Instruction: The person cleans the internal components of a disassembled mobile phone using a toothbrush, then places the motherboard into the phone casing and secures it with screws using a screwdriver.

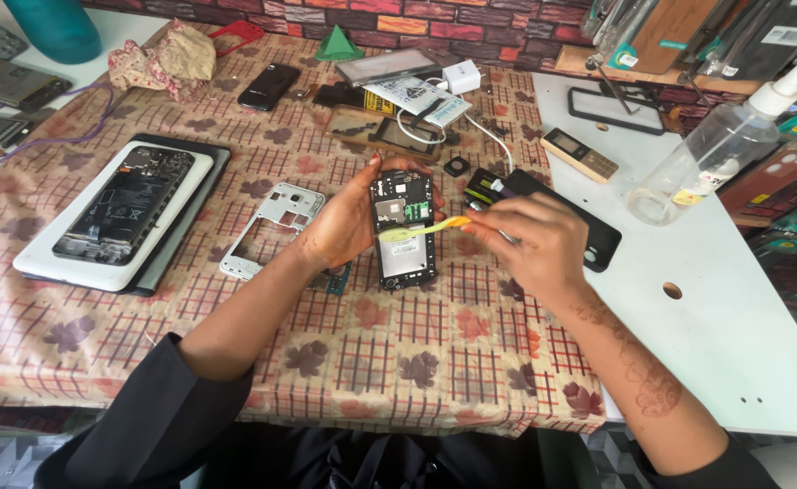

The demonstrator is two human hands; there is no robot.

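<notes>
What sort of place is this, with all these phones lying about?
Probably a phone repair bench. The left hand holds an opened phone while the right hand works a yellow pry tool; a bare phone frame and spray bottle sit nearby.

Phone repair bench, small shop-style workshop. Desk (706, 299) half covered by a checked leaf-print cloth (371, 344), littered with phone parts: an opened phone (122, 204) lying on a white pad, a bare silver middle frame (267, 226), a black phone (269, 86), a small keypad phone (580, 154), an empty black case (589, 231), a loose screen bezel (616, 110). White charger with cable (462, 77), clear spray bottle (715, 149), green triangular pick (339, 45). Packaged cases and covers hang on a rack (743, 36) at the right. More dismantled phones (4, 81) far left. Brick-pattern wall (471, 23) behind.
</notes>
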